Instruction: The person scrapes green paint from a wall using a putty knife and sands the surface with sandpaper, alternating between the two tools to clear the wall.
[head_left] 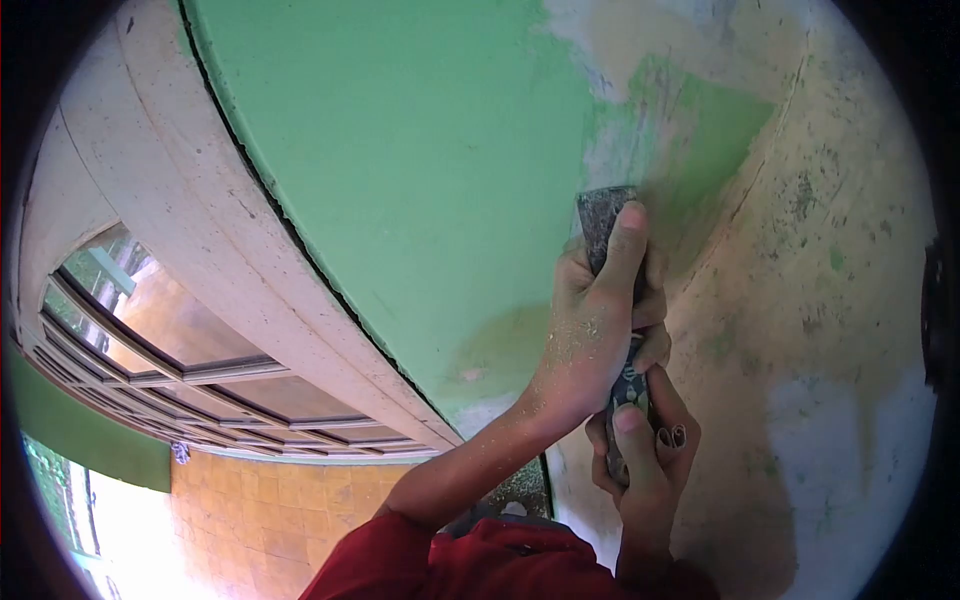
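Note:
A dark, long-handled paint scraper (605,208) lies against the wall, its head at the edge of a scraped strip in the green paint (400,140). My left hand (598,310), dusted with pale flakes, wraps around it just below the head, thumb stretched along the top. Lower down, my right hand (650,455) is closed around the handle, its thumb lying on it; a ring shows on one finger. Pale streaks and leftover green mark the wall above the head. The scraping edge itself is hard to make out.
On the right is a bare, beige wall (820,270) with dark spots, meeting the green part along a crack. A pale wooden frame (270,280) with glass panes (175,310) runs along the left. Orange floor tiles (290,500) show below, near bright daylight.

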